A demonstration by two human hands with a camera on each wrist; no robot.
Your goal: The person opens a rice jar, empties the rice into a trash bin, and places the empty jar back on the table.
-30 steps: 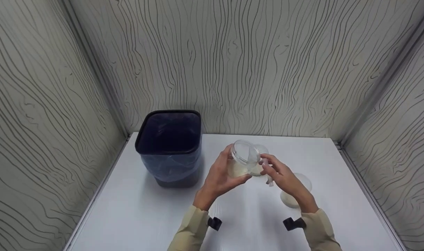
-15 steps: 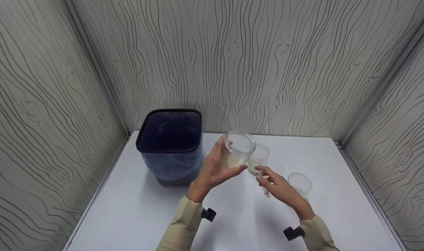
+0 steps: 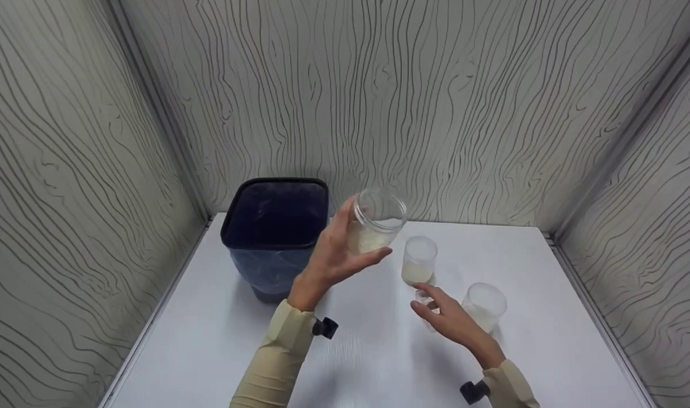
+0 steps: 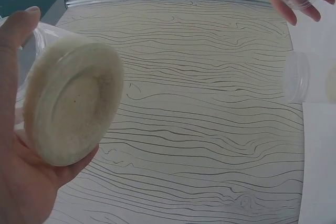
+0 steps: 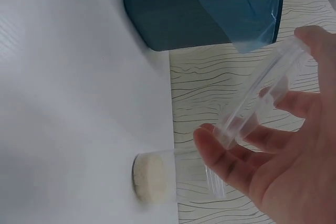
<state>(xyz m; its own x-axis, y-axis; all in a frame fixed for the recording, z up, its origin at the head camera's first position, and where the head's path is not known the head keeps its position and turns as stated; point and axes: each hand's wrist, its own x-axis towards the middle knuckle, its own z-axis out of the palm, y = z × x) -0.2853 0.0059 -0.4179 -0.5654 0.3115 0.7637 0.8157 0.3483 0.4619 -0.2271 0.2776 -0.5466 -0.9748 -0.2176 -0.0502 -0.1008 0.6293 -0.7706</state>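
Note:
High over the table, beside the bin, my left hand [image 3: 329, 258] grips a clear plastic jar [image 3: 368, 241] with off-white contents in its lower part. Its uncovered mouth is tipped towards me; the left wrist view shows its pale base [image 4: 76, 103]. My right hand [image 3: 455, 322] pinches a clear round lid [image 5: 262, 90] by its rim, between thumb and fingertips, lower and to the right. Just beyond that hand stands a second clear jar [image 3: 419, 260] with pale contents. A third jar [image 3: 485, 305] stands to its right, partly behind the right hand.
A dark square bin [image 3: 276, 272] with a blue liner stands at the left rear of the white table [image 3: 220, 351]. Wood-grain patterned walls [image 3: 356, 102] enclose the table at the back and both sides.
The left hand has lifted the jar up and leftwards, away from the right hand. The right hand has drawn down and slightly left with the lid. Lid and jar are now apart.

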